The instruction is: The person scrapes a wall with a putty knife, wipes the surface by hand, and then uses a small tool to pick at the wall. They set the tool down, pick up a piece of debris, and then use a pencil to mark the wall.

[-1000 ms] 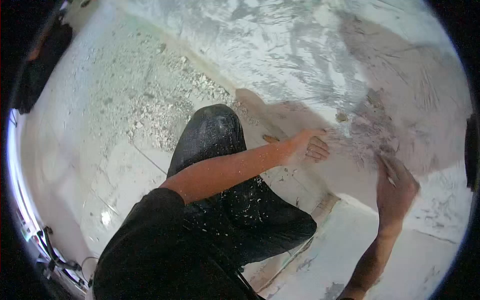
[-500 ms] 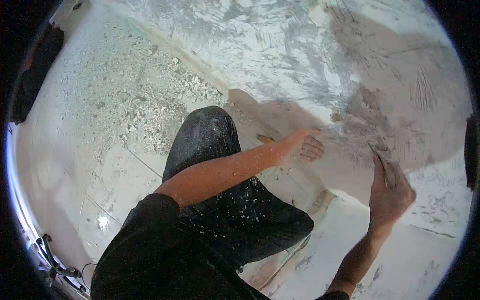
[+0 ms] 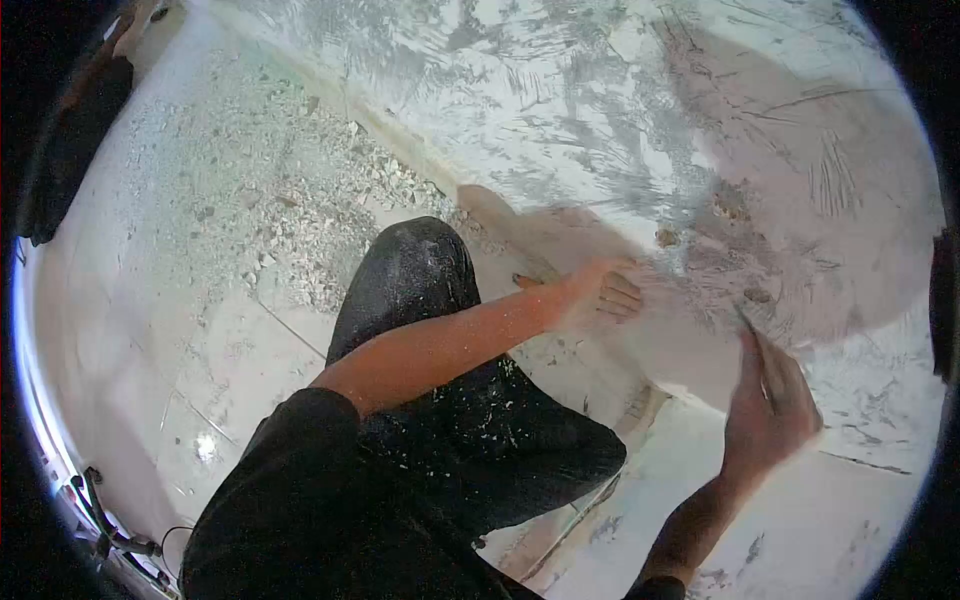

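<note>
My right hand [image 3: 770, 410] is closed around a thin, dark metal scraper [image 3: 746, 320], seen nearly edge-on. Its tip is at or close to the rough whitish wall surface [image 3: 560, 110]. To the left, my left hand [image 3: 612, 292] has its fingers curled inward near the same surface. Whatever its palm may hold is hidden. Below that wrist shows a small orange-brown piece [image 3: 525, 281] whose kind I cannot make out. Brownish chipped patches, including one pit [image 3: 757, 296] above the scraper tip, mark the wall between and above my hands.
Loose chips and flakes [image 3: 300, 200] cover the tiled floor [image 3: 235, 350] to the left, along the wall's base. My bent knee [image 3: 415, 260] stands close to the wall. Dark cables or tubing [image 3: 110, 530] lie at the lower left. A dark shape [image 3: 75, 150] is at the upper left.
My right hand and the scraper have shifted slightly left and down. The left hand has moved back a little to the left. More of the pit near the scraper tip shows.
</note>
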A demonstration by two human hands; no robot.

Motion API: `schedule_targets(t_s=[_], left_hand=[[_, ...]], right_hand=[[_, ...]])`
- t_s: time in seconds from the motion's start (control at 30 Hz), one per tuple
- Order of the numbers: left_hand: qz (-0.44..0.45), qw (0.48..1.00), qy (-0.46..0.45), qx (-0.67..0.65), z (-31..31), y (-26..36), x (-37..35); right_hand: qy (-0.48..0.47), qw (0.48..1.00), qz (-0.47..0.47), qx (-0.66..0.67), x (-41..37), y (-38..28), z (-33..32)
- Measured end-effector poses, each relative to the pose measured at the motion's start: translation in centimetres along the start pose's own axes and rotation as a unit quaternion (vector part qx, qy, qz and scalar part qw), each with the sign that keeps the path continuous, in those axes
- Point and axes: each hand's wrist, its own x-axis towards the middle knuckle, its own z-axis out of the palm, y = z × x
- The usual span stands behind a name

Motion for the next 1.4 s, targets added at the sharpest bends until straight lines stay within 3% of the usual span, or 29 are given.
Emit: schedule_targets(t_s=[0.1, 0.17, 0.2, 0.27, 0.33, 0.43, 0.5, 0.57, 0.63, 0.7, 0.8, 0.87, 1.03, 1.1, 1.17, 1.23, 1.27, 1.37, 1.4], left_hand=[[0.029, 0.999, -0.006, -0.038, -1.2, -1.5, 0.5], [-0.040, 0.998, 0.015, -0.040, -1.2, -0.6, 1.8], [-0.025, 0.999, 0.014, -0.038, -1.2, 0.3, 2.2], [0.047, 0.998, 0.003, -0.039, -1.2, -0.8, 1.3], [-0.003, 0.999, 0.020, -0.042, -0.5, -0.2, 0.6], [-0.035, 0.999, 0.024, -0.031, -0.1, 0.2, 0.7], [-0.029, 0.999, 0.023, -0.026, -0.4, 0.0, 1.0], [-0.036, 0.999, 0.027, -0.017, -0.4, 0.1, 1.1], [-0.045, 0.999, 0.025, -0.017, -0.2, 0.4, 1.2], [-0.052, 0.997, 0.033, -0.039, -0.6, 0.2, 1.4], [-0.053, 0.998, 0.018, -0.025, -0.8, 0.3, 1.4], [-0.012, 1.000, 0.002, -0.026, -0.3, 0.3, 0.7], [-0.053, 0.998, 0.020, -0.013, -0.3, 0.5, 1.2], [-0.056, 0.998, 0.020, -0.020, -0.1, 0.3, 0.9], [-0.010, 1.000, 0.014, -0.009, -0.2, 0.5, 0.4], [-0.032, 0.999, 0.016, -0.008, 0.0, 0.3, -0.2], [-0.038, 0.999, 0.019, -0.002, 0.2, 1.0, 0.0], [-0.034, 0.999, 0.013, -0.021, -0.6, 0.3, 1.1], [-0.033, 0.999, 0.012, -0.018, -0.8, 0.3, 1.2]], right_hand=[[0.015, 1.000, -0.010, -0.013, 0.2, 0.2, 1.2], [-0.144, 0.985, -0.045, -0.086, 0.2, 1.5, 3.6], [-0.074, 0.996, -0.017, 0.047, 0.1, 0.6, 2.5], [-0.018, 1.000, -0.005, 0.009, 0.7, -0.4, 0.9], [-0.004, 0.999, 0.014, -0.032, 0.9, 0.1, 1.3], [-0.104, 0.993, -0.008, -0.048, 0.6, 0.7, 0.6], [-0.015, 0.999, -0.018, -0.024, 0.8, -0.2, 0.0], [-0.057, 0.997, 0.039, 0.020, 0.5, 0.3, 1.9], [-0.148, 0.988, 0.003, -0.031, 0.7, 0.2, 3.1], [-0.006, 1.000, -0.015, 0.015, 0.5, -0.1, 1.1], [-0.023, 0.999, 0.016, -0.037, 1.0, 0.3, 1.8], [-0.050, 0.998, -0.032, -0.018, 0.5, 0.3, 1.0], [-0.018, 1.000, 0.016, -0.014, 1.6, 0.2, 1.8], [-0.023, 0.999, -0.034, 0.002, 0.7, 0.2, 0.8], [0.008, 1.000, -0.016, 0.015, 0.8, 0.2, 0.8], [-0.025, 0.999, 0.033, 0.028, 1.4, 0.9, 2.2], [-0.073, 0.997, 0.009, -0.014, 1.2, 1.1, 1.6], [0.017, 0.999, -0.026, 0.033, 0.8, 0.4, 0.6], [-0.008, 1.000, -0.011, 0.005, 1.0, 0.7, 1.0]])
